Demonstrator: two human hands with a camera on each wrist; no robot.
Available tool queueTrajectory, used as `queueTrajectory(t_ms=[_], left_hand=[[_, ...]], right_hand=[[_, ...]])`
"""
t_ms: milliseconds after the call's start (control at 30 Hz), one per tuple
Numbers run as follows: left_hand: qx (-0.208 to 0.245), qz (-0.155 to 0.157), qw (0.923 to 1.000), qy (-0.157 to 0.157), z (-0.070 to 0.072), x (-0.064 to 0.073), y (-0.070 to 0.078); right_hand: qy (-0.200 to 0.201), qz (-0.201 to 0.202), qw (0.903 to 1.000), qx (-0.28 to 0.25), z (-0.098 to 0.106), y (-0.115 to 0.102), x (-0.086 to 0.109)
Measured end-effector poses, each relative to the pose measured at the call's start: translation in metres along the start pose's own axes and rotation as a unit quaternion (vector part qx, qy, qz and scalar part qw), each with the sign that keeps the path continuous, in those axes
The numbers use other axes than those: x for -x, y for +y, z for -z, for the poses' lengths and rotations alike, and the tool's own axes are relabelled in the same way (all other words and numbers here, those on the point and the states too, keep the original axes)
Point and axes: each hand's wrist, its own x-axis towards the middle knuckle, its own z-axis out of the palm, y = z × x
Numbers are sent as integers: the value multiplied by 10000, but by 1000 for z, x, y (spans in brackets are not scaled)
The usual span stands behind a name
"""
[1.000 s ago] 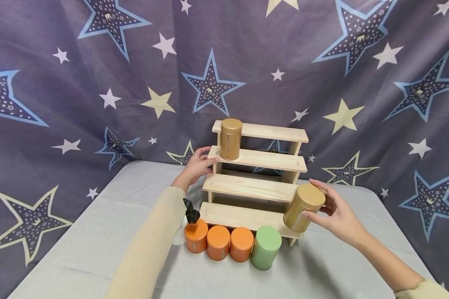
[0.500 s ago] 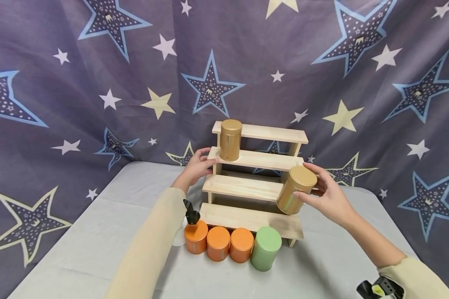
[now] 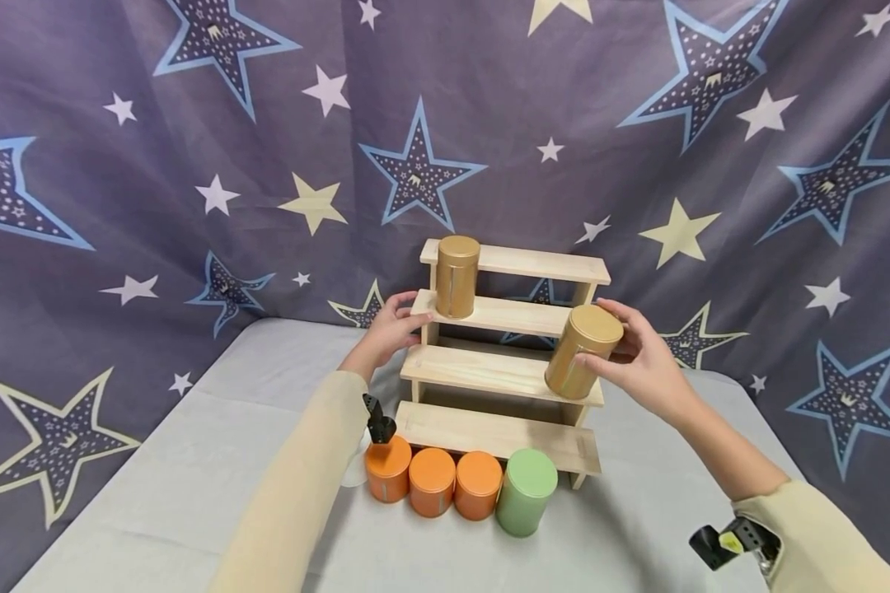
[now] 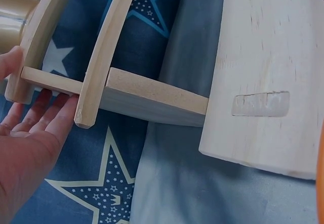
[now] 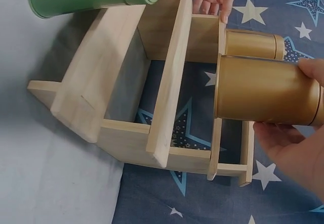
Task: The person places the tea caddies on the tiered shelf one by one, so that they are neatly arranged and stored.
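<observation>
My right hand (image 3: 648, 371) grips a gold tin (image 3: 582, 350), thumb on the near side. Slightly tilted, this tin is in front of the right part of the stepped wooden shelf (image 3: 489, 371), near its second-highest step. In the right wrist view the held tin (image 5: 268, 90) has its base close to a step's edge; I cannot tell if they touch. My left hand (image 3: 387, 333) holds the left end of that second-highest step, thumb above and fingers underneath, as the left wrist view shows. Another gold tin (image 3: 457, 280) stands upright on the step's left part.
Before the shelf, a row of tins stands on the pale cloth (image 3: 178, 461): three orange tins, with one orange tin (image 3: 432, 484) in the middle, and a taller green tin (image 3: 526, 492) at the right. A star-patterned curtain (image 3: 267, 123) hangs behind.
My right hand has raised the gold tin from beside the lowest step to the level of the second-highest step, moving slightly left. The left hand and the shelf have stayed still.
</observation>
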Motion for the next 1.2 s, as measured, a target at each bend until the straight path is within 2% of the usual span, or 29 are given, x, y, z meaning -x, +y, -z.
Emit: queueTrajectory(t_ms=[233,500,867,1200], left_hand=[[-24,-13,10000,-15,-2,-1,2],[-28,-26,10000,13,-3,-1,3],[-5,-16,10000,-54,1,-3,-3],[71,13,10000,-64,2,-6,-4]], right_hand=[[93,-98,9998,176,1,-3,-15],[84,-257,9996,115,-1,-8,-38],[31,-470,9989,33,-18,-11,-64],[24,-468,9988,-117,-29,-18,-79]])
